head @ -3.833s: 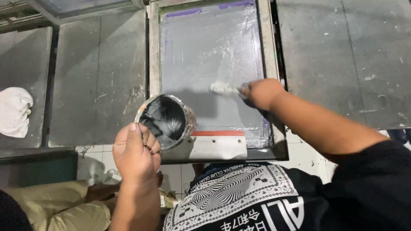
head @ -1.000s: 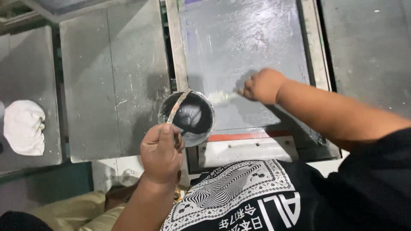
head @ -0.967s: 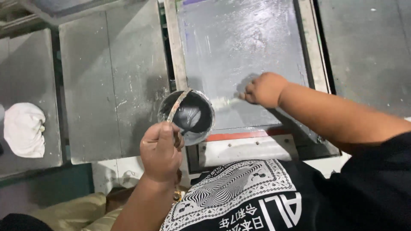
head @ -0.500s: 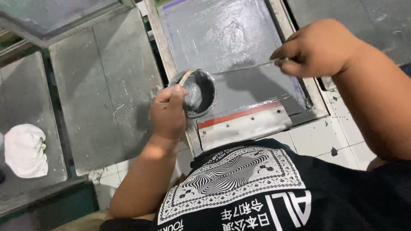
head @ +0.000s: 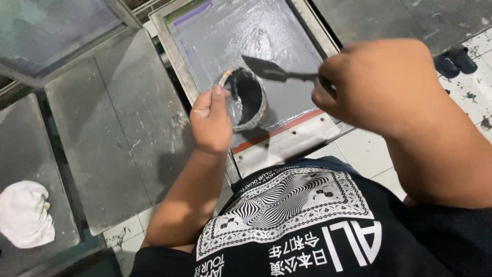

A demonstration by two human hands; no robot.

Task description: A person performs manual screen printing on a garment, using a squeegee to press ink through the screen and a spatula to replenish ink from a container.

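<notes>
Both hands are closed on something. Left hand (head: 211, 119) grips a small round tub (head: 247, 100) by its near rim, thumb over the edge and fingers wrapped around the outside wall; the tub is tilted so that its dark, ink-coated inside faces up and toward two o'clock. Right hand (head: 382, 84) is clenched around the handle of a flat spatula (head: 271, 71), whose dark, pointed blade reaches out toward nine o'clock and hangs just above the tub's far rim. Whether the blade touches the rim cannot be told.

Tub and spatula are held over a printing screen (head: 241, 31), a metal-framed rectangle at twelve o'clock from the person's chest. Its mesh is smeared with wet grey ink, and a strip of purple tape runs along its far edge. At the near edge of the mesh lies a thin red strip (head: 279, 130), and just below that a pale metal bar (head: 287, 146) with small dark screw heads, at six o'clock from the tub.

At nine o'clock from the left hand lies a grey flat platen (head: 113, 138), scratched and flecked with white. Further toward eight o'clock, on another grey panel near the picture's edge, rests a crumpled white rag (head: 24, 214), well apart from both hands. Pale floor tiles show below the platens and at three o'clock. The person wears a black shirt (head: 292, 225) with a white swirling print.
</notes>
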